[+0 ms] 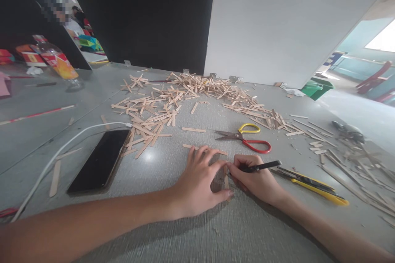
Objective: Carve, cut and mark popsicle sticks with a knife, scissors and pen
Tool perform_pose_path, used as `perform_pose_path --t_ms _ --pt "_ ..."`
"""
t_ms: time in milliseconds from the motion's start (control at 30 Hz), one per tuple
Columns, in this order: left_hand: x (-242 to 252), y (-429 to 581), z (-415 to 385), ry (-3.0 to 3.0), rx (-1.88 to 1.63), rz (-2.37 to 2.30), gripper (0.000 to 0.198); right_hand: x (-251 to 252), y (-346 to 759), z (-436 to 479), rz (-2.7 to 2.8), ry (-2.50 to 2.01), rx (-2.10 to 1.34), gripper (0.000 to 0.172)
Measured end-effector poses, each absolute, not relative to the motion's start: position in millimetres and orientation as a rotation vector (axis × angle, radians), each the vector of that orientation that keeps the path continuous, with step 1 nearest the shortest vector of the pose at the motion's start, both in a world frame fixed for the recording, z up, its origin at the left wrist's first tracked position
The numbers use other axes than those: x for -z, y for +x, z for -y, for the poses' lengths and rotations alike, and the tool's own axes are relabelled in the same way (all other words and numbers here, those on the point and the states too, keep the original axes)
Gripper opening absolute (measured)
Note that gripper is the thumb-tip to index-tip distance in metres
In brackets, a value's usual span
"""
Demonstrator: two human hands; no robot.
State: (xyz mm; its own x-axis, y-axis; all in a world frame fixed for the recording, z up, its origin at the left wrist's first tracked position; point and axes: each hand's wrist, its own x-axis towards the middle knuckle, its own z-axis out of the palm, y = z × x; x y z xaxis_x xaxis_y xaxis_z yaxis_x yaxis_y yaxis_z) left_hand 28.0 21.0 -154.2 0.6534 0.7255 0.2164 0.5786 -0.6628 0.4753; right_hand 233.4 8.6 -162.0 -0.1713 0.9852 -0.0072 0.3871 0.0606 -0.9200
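My right hand [254, 181] is closed around a black pen [262, 166], its lower end down at the table by my left fingertips. My left hand [199, 183] rests on the table with its fingers spread. A short wooden stick [226, 177] lies upright in view between its index finger and thumb. Under the other left fingertips a second craft stick [219, 152] lies crosswise, partly covered. Just beyond is another single craft stick [194, 130]. Scissors [243, 136] with one yellow and one red handle lie slightly open beyond my right hand.
A yellow box cutter [321, 189] lies right of my right hand. To the left is a phone [98, 162] with a white cable [66, 144]. A heap of craft sticks [210, 86] spreads before the partition. Farther left stand a bottle [60, 63] and, beyond, a person [74, 26].
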Motion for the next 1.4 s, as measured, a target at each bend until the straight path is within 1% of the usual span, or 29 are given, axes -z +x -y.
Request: perform_pose_path --t_ms 133,833,1400 --pt "153.9 27.6 -21.4 2.505 -0.554 -1.031 0.055 163.3 234.9 -8.4 1.648 -1.387 -1.108 0.043" --pt "152.3 27.8 -21.6 2.497 -0.525 -1.039 0.057 163.3 234.9 -9.3 1.648 -1.349 -1.161 0.041" --pt "148.7 27.3 -21.2 2.489 -0.513 -1.034 0.058 163.0 236.9 -9.4 1.712 -1.371 -1.113 0.043"
